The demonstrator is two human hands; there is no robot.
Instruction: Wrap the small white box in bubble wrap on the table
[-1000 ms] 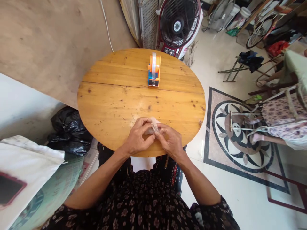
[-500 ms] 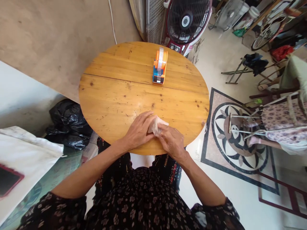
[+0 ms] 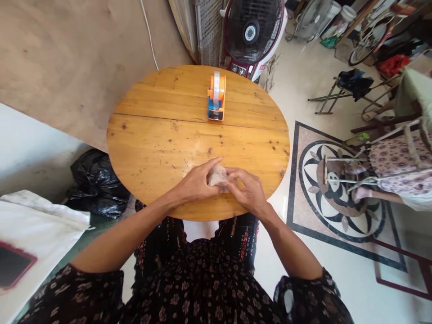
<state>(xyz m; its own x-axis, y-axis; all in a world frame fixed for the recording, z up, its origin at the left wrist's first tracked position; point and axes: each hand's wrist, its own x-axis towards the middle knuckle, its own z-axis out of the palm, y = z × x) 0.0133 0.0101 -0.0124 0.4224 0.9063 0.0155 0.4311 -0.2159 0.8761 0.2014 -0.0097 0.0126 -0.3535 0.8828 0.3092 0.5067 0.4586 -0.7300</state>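
Near the front edge of the round wooden table [image 3: 195,139], a small crumpled, whitish translucent wad [image 3: 218,175] sits between my two hands. My left hand [image 3: 200,181] curves round its left side, thumb and fingers closed on it. The fingers of my right hand [image 3: 247,188] pinch its right side. What the wad is made of is hard to tell. Farther back on the table stands an orange and blue tape dispenser [image 3: 216,96] with a roll of clear tape, touched by neither hand.
Behind the table stands a fan [image 3: 251,32]. Black plastic bags [image 3: 97,180] lie at the left, beside a white cloth [image 3: 43,225]. At the right are a folding stool [image 3: 337,92], a patterned floor tile and a seated person's leg and hand.
The wad now looks more compact between my hands, and my right fingers have shifted into a pinch at its right side. The view has moved slightly.
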